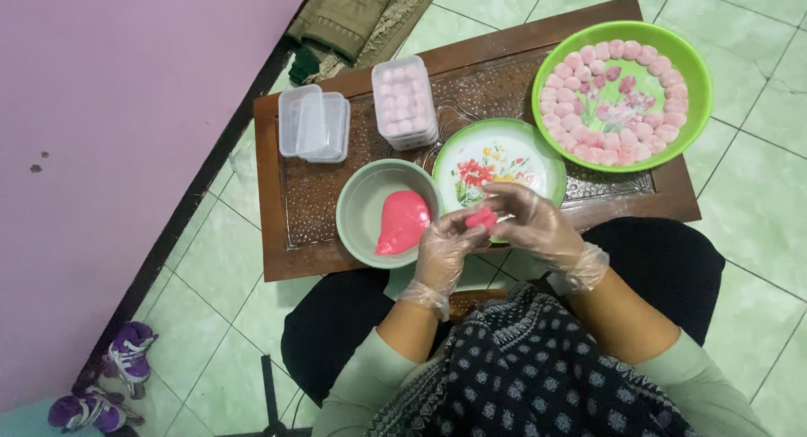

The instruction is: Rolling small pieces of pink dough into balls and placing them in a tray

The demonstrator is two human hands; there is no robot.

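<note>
Both my hands wear clear plastic gloves and meet over the near edge of a low wooden table. My left hand and my right hand together pinch a small pink dough piece. Just left of them, a pale green bowl holds a lump of pink dough. A flowered plate with a green rim lies right behind my hands. At the far right a bright green plate carries several shaped pink pieces laid in rings.
A lidded clear box filled with pink pieces and stacked clear boxes without contents stand at the table's far left. A purple wall runs along the left. Small purple shoes lie on the green tiled floor.
</note>
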